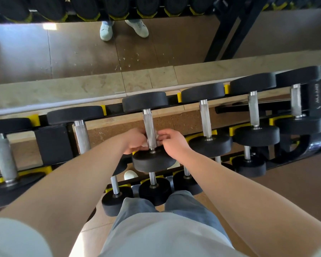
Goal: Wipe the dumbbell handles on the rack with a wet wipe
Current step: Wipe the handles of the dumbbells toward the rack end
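Observation:
A row of black dumbbells with silver knurled handles lies on a black rack with yellow cradles [33, 120]. Both my hands meet at the near end of the middle dumbbell's handle [150, 127]. My left hand [135, 140] curls around the handle from the left. My right hand [171, 142] pinches a bit of white wet wipe [158, 140] against the handle's right side. Most of the wipe is hidden by my fingers.
More dumbbells lie to the left [82, 135] and right [206, 120], and a lower tier [152, 182] holds smaller ones near my legs. A mirror [82, 52] behind the rack reflects the floor, shoes and dumbbells. The rack's curved black end frame [315, 127] stands at the right.

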